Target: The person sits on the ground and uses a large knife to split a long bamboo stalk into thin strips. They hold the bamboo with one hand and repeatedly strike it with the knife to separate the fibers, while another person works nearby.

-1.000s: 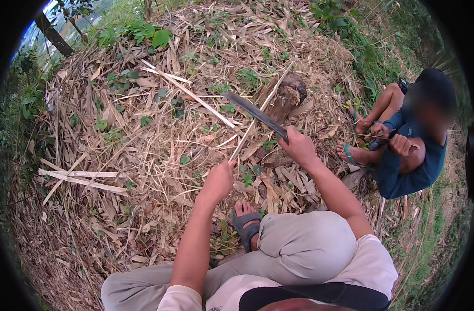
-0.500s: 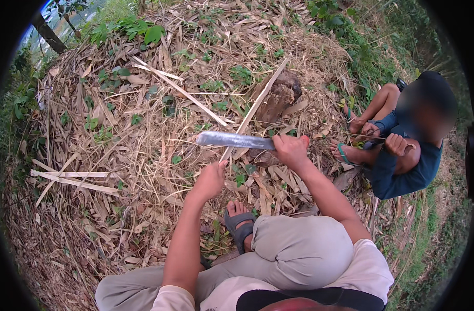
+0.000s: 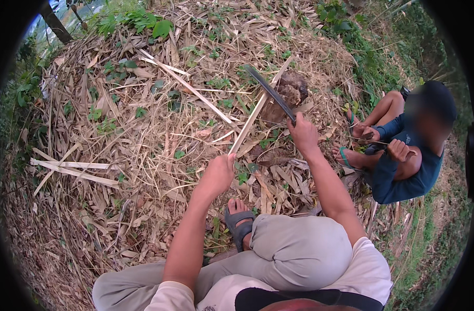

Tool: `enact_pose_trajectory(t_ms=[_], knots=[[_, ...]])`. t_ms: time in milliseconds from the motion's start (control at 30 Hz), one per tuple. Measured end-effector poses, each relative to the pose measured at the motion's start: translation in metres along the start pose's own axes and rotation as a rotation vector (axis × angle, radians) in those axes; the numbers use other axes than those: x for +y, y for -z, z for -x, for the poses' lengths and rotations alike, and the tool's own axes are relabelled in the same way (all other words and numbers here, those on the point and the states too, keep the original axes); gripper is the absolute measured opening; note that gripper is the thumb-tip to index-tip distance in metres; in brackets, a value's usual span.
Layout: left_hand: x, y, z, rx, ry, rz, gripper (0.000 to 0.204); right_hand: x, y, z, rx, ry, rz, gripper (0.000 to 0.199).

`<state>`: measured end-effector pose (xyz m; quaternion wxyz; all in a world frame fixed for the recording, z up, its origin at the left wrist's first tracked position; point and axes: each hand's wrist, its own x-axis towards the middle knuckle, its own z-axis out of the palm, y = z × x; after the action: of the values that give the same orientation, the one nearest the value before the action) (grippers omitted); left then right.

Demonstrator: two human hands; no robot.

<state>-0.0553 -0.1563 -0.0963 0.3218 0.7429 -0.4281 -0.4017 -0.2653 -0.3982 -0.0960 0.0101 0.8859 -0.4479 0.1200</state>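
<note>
The left hand (image 3: pixel 220 173) grips the near end of a pale bamboo strip (image 3: pixel 258 111), which slants up across the dry leaf litter (image 3: pixel 143 155). The right hand (image 3: pixel 302 133) is closed on a dark long knife (image 3: pixel 270 93), its blade raised above the strip beside a brown stump (image 3: pixel 289 93). To the right, apart, a crouching person (image 3: pixel 403 150) sits.

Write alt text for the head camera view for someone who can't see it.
A seated person's left hand steadies a pale bamboo strip while the right hand raises a long dark blade above it, over ground strewn with dry leaves. Another person crouches at right.
</note>
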Motion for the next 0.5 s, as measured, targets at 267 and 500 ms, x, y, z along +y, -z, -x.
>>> enact_pose_trajectory(t_ms=[267, 500], knots=[[-0.013, 0.008, 0.007, -0.037, 0.027, 0.074, 0.052, -0.012, -0.003, 0.018, -0.010, 0.353, 0.072, 0.034], [-0.011, 0.013, 0.006, 0.018, 0.121, -0.031, 0.048, -0.051, -0.007, 0.037, -0.122, 0.363, -0.014, 0.035]])
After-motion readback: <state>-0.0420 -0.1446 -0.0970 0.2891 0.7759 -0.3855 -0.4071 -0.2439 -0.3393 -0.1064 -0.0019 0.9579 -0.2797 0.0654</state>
